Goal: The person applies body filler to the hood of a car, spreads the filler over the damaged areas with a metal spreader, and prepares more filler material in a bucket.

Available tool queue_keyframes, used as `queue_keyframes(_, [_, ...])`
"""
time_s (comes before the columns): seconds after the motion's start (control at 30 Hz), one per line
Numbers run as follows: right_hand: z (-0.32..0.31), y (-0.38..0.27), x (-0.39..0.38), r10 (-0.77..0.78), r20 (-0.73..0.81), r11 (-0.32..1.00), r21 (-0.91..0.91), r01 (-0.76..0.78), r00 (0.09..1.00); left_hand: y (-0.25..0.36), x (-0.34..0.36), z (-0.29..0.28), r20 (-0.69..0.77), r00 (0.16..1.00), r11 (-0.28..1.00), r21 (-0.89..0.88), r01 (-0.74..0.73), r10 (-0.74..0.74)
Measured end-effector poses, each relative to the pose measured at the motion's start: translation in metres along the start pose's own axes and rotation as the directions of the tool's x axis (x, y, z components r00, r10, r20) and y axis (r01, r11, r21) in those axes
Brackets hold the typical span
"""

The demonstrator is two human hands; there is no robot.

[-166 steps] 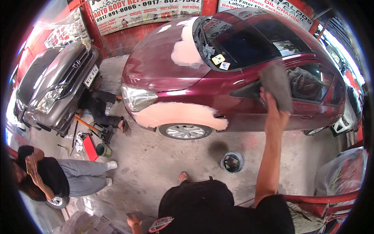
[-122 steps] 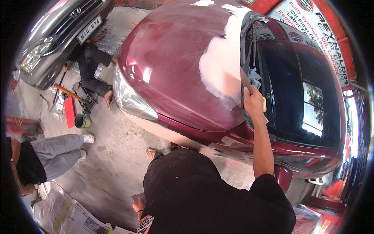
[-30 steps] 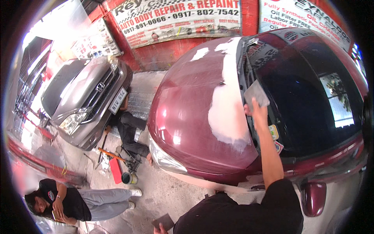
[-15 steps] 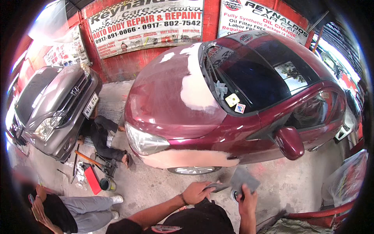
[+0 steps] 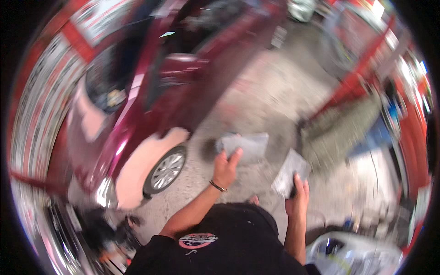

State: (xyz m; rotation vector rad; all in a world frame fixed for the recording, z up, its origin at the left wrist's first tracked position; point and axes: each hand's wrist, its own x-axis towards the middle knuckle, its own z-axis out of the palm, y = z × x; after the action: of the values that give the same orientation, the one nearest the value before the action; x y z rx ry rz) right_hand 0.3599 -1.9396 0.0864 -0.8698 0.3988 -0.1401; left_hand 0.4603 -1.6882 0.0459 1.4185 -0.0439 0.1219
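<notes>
My left hand [image 5: 224, 168], a band at its wrist, is closed on a grey rectangular sandpaper sheet [image 5: 253, 145], thumb on top. The fingers beneath are hidden. To the right, my right hand [image 5: 299, 195] pinches another grey sandpaper sheet [image 5: 289, 172], held tilted, with the thumb along its edge. Both sheets are in the air above the concrete floor, apart from each other. To the left of my hands stands the maroon car [image 5: 126, 119]. Its front fender has a pale pink-beige patch [image 5: 133, 169] above the wheel [image 5: 167, 172]. Neither hand touches the car.
A khaki cloth cover [image 5: 339, 133] lies over something on the right, beside a red rail [image 5: 362, 68]. A plastic-wrapped object [image 5: 353, 252] sits at the lower right. Another car [image 5: 50, 229] is at the lower left. Motion blurs much of the view.
The view has swung right, so the maroon car now lies to the left. My hands have moved farther apart, each still holding its sheet. The left sheet now shows its broad face.
</notes>
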Motion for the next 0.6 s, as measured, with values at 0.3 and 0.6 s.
queue_keyframes(0.3, [-0.105, -0.113, 0.017, -0.379, -0.513, 0.921, -0.131, 0.366, 0.77, 0.015, -0.017, 0.268, 0.619, 0.783, 0.986, 0.084, -0.146, 0.063])
queue_keyframes(0.6, [-0.137, -0.151, -0.016, -0.559, -0.621, 0.826, -0.359, 0.434, 0.549, 0.024, -0.033, 0.372, 0.952, 0.303, 0.903, 0.084, -0.42, 0.053])
